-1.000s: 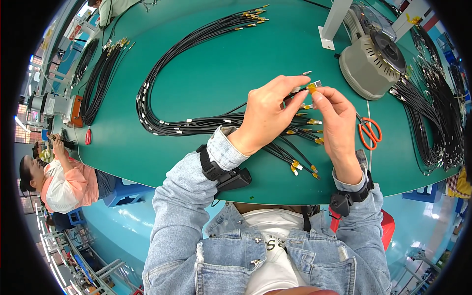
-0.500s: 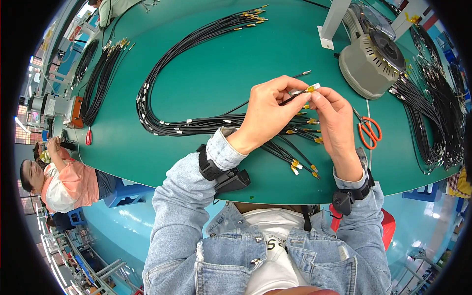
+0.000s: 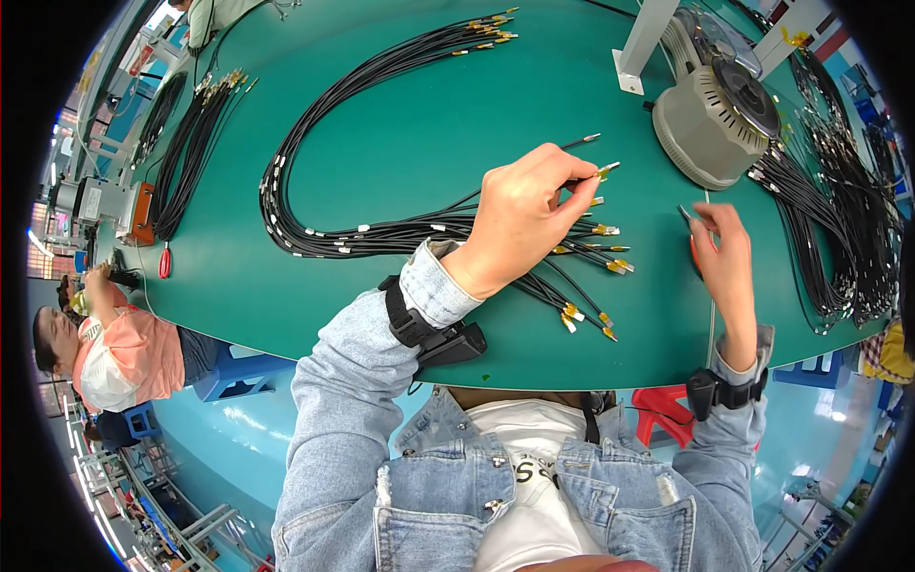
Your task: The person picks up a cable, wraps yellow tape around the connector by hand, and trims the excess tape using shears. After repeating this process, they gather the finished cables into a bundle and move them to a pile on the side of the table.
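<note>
My left hand is closed in a pinch on one black cable, just behind its end. That cable end has a yellow wrap and a pale tip. Below it fan out the other ends of the black cable bundle, with yellow and white tips. The bundle curves in a big U across the green table, with small white tags along it. My right hand is at the orange-handled scissors, its fingers curled over the handles and hiding most of them. The blade tip shows beside the index finger.
A grey round machine and a white post stand at the far right. More black cables lie at the right edge, with another bundle at left. A red-handled tool lies near an orange-ended device. A person sits at left.
My right hand has left the cable end and moved right onto the scissors. My left hand stays pinched on the cable, whose end now tilts a little differently.
</note>
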`<state>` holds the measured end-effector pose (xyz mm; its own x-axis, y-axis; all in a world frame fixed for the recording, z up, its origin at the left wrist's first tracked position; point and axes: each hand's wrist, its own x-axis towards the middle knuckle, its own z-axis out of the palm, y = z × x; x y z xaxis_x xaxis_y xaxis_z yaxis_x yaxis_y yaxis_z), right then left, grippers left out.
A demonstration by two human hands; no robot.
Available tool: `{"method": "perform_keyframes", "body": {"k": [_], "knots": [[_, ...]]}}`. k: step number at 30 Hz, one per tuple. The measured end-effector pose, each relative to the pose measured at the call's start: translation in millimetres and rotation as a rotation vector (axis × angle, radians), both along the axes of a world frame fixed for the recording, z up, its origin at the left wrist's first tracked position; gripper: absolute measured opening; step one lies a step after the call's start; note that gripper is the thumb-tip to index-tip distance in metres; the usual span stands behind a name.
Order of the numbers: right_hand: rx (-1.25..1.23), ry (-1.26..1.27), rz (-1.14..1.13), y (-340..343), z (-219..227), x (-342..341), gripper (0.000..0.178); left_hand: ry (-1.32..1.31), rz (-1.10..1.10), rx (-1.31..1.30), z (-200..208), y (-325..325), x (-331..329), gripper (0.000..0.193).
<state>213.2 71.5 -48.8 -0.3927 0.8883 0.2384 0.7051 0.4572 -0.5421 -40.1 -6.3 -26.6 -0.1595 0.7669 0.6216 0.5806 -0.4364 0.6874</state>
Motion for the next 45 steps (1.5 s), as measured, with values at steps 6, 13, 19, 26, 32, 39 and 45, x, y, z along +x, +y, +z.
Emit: {"method": "perform_keyframes", "body": {"k": [6,13,19,26,32,39,45], "knots": [[0.107,-0.351,0.044,-9.2,-4.8,29.5,0.035,0.118,0.015,0.06,-1.8,1.0,0.2,0.008],[-0.065,-0.229,0.059,-4.5,11.5,23.1,0.043,0.065,-0.023,-0.035,1.2,-1.7,-0.2,0.006],[-0.148,0.088,0.336,-22.0,67.7,-9.4,0.049,0.057,-0.221,-0.292,7.8,-2.5,-10.1,0.008],[-0.098,-0.036,0.586,-23.6,85.0,-28.7,0.046,0.042,-0.325,-0.376,17.0,-7.5,-11.3,0.009],[-0.137,-0.097,0.657,-16.6,77.1,-33.4,0.039,0.063,-0.367,-0.441,20.6,-7.3,-11.0,0.01],[-0.159,-0.085,0.697,-14.3,75.3,-35.7,0.037,0.087,-0.373,-0.43,20.6,-7.0,-12.2,0.01],[-0.147,-0.084,0.688,-16.0,76.5,-36.4,0.036,0.089,-0.367,-0.426,20.9,-6.2,-12.2,0.01]]}}
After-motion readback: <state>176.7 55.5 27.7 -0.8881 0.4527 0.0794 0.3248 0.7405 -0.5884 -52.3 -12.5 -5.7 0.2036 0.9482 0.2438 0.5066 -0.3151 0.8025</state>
